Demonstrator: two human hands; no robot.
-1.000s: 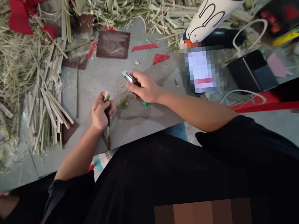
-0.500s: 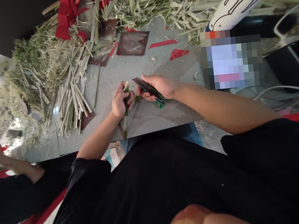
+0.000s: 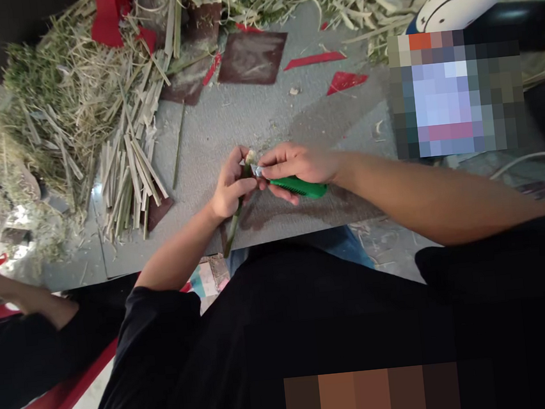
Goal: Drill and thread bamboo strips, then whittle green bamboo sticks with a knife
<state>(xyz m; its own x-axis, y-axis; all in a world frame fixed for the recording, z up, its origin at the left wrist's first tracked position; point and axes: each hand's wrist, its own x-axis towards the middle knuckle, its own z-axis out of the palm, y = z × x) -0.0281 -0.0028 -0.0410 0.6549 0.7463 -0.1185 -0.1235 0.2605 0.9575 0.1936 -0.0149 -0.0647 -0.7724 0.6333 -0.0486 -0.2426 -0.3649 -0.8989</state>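
Over the front part of the grey table (image 3: 192, 167), my left hand (image 3: 233, 186) is wrapped round a green plant stalk (image 3: 235, 228). The stalk's pale upper end pokes out above my fingers and its lower end slants down toward the table's front edge. My right hand (image 3: 302, 166) grips a green utility knife (image 3: 305, 187), its handle pointing right. The metal tip of the knife meets the stalk close to its pale end. My two hands are nearly touching, and the fingers partly hide the blade.
A bundle of cut stalk strips (image 3: 128, 180) lies left of my hands, beside a heap of green shavings (image 3: 45, 98). Dark brown sandpaper sheets (image 3: 253, 58) and red scraps (image 3: 347, 81) lie behind. A co-worker's arm (image 3: 25, 296) is at the far left.
My right hand has turned the knife and brought its tip left onto the stalk's upper end. Earlier the knife was apart from the stalk. My left hand keeps its hold.
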